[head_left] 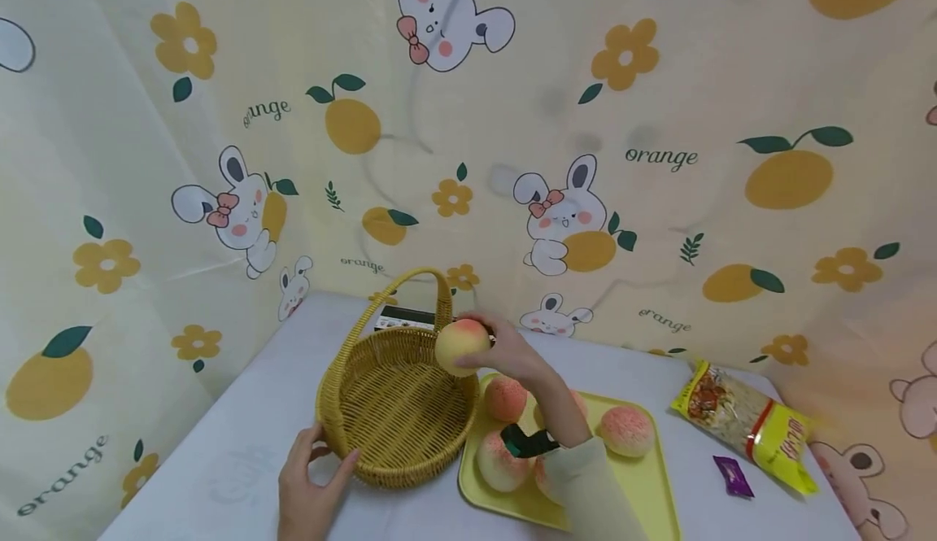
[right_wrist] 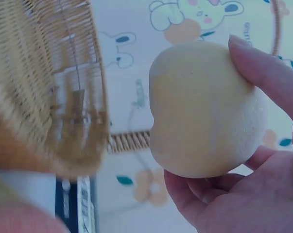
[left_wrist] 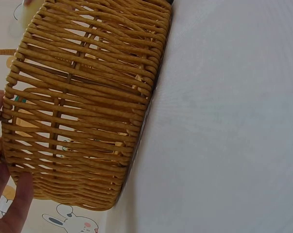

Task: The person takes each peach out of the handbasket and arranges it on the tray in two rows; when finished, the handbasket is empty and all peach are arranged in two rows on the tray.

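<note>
A yellow-and-pink peach (head_left: 463, 346) is held in my right hand (head_left: 505, 354), above the right rim of a brown wicker basket (head_left: 403, 476). In the right wrist view, thumb and fingers grip the peach (right_wrist: 204, 111) from opposite sides, and the basket wall (right_wrist: 78, 87) stands apart from it. The basket has a tall arched handle, and its woven bottom shows bare. My left hand (head_left: 311, 476) holds the basket's left edge near the handle's foot; its fingers (left_wrist: 21, 199) reach the rim in the left wrist view.
Right of the basket, several peaches (head_left: 627, 431) lie on a yellow tray (head_left: 647, 492), partly covered by my right forearm. Farther right are a yellow food packet (head_left: 747, 423) and a small purple wrapper (head_left: 732, 476). A black-and-white flat object (head_left: 406, 317) lies behind the basket.
</note>
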Demonstrator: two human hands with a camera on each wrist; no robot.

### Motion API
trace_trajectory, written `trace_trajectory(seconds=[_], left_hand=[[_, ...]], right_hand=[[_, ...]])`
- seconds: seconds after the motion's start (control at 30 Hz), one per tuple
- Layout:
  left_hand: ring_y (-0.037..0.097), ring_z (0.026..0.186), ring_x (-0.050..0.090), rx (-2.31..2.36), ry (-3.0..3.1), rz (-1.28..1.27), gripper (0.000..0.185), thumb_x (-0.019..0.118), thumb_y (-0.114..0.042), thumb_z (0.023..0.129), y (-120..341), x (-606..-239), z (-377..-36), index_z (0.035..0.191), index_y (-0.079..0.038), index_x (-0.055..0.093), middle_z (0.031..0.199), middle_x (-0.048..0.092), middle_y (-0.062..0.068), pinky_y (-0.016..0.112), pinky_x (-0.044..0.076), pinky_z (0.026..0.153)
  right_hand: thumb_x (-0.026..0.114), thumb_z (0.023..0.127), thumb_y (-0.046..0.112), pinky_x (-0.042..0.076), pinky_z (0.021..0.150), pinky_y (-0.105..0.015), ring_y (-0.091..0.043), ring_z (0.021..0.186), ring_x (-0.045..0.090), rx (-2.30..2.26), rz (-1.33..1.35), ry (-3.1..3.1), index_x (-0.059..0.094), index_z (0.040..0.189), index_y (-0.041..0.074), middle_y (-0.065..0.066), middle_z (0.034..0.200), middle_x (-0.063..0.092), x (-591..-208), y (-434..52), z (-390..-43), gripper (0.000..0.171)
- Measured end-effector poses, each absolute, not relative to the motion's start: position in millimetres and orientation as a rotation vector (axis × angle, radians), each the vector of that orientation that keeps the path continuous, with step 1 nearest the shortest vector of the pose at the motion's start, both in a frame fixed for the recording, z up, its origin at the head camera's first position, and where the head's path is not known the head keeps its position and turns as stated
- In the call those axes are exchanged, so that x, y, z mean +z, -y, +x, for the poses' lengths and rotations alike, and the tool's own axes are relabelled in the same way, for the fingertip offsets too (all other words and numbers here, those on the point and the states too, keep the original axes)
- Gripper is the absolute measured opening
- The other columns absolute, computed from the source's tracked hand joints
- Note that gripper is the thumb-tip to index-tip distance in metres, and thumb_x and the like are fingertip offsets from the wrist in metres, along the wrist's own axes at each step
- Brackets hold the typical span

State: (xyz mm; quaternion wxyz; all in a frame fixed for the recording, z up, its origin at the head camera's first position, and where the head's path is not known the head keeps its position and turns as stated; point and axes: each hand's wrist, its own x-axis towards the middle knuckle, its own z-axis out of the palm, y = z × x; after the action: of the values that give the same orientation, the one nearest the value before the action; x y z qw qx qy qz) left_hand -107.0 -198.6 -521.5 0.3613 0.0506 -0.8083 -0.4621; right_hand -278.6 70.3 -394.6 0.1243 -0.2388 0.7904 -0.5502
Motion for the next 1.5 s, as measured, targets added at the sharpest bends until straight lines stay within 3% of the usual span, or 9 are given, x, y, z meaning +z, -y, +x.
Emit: trace_trajectory(seconds=[0.13,0.27,0.5,0.8,0.93,1.1,1.27,1.5], left_hand=[[0.005,0.099,0.055,-1.198,2.090,0.128,0.058,0.088,0.002,0.072,199,-522,-108,0.123,-0.004,0.062,0.107,0.061,-0.005,0.016,0.053,0.080],[0.004,0.099,0.054,-1.169,2.090,0.116,0.059,0.088,0.003,0.071,198,-522,-107,0.123,-0.001,0.062,0.105,0.061,-0.003,0.015,0.053,0.080],[0.003,0.099,0.054,-1.182,2.088,0.124,0.060,0.088,0.002,0.072,198,-519,-105,0.125,0.000,0.061,0.105,0.061,-0.002,0.012,0.051,0.080],[0.004,0.098,0.054,-1.179,2.083,0.126,0.059,0.088,0.004,0.071,200,-520,-106,0.123,-0.001,0.062,0.105,0.061,-0.003,0.012,0.051,0.080],[0.004,0.098,0.054,-1.186,2.085,0.129,0.058,0.087,0.003,0.071,199,-520,-106,0.123,-0.002,0.062,0.105,0.061,-0.004,0.013,0.052,0.080],[0.004,0.098,0.054,-1.196,2.095,0.141,0.058,0.087,0.002,0.072,198,-520,-107,0.124,-0.002,0.061,0.106,0.060,-0.005,0.013,0.051,0.080],[0.004,0.099,0.054,-1.200,2.101,0.148,0.058,0.087,0.002,0.073,198,-519,-107,0.125,-0.002,0.061,0.106,0.060,-0.005,0.014,0.052,0.080],[0.003,0.099,0.053,-1.194,2.117,0.166,0.059,0.087,0.001,0.073,197,-517,-106,0.126,-0.001,0.061,0.106,0.060,-0.004,0.011,0.051,0.080]], right_hand=[[0.085,0.079,0.019,0.054,0.084,-0.034,-0.025,0.102,0.060,-1.625,-0.635,-2.346,0.052,0.141,0.010,-0.013,0.124,0.059,-394,-104,-268,0.071],[0.084,0.080,0.018,0.055,0.085,-0.033,-0.027,0.102,0.061,-1.644,-0.561,-2.386,0.049,0.143,0.009,-0.016,0.131,0.055,-395,-137,-255,0.073],[0.083,0.081,0.017,0.053,0.090,-0.032,-0.030,0.113,0.056,-1.617,-0.438,-2.501,0.044,0.148,0.010,-0.015,0.148,0.044,-393,-181,-228,0.077],[0.084,0.080,0.013,0.054,0.086,-0.031,-0.038,0.122,0.052,-1.618,-0.354,-2.605,0.040,0.149,0.004,-0.020,0.146,0.044,-404,-219,-198,0.082],[0.085,0.080,0.016,0.055,0.088,-0.038,-0.042,0.126,0.049,-1.588,-0.272,-2.655,0.040,0.149,0.006,-0.021,0.147,0.043,-411,-235,-184,0.083],[0.085,0.080,0.020,0.048,0.101,-0.052,-0.039,0.129,0.045,-1.492,-0.207,-2.755,0.041,0.148,0.004,-0.021,0.146,0.045,-420,-255,-168,0.083],[0.088,0.077,0.021,0.041,0.107,-0.058,-0.039,0.129,0.044,-1.391,-0.108,-2.814,0.042,0.147,0.001,-0.023,0.143,0.048,-432,-268,-155,0.086],[0.088,0.076,0.021,0.037,0.108,-0.062,-0.045,0.134,0.038,-1.359,0.119,-2.662,0.034,0.151,0.003,-0.028,0.150,0.036,-453,-274,-147,0.094]])
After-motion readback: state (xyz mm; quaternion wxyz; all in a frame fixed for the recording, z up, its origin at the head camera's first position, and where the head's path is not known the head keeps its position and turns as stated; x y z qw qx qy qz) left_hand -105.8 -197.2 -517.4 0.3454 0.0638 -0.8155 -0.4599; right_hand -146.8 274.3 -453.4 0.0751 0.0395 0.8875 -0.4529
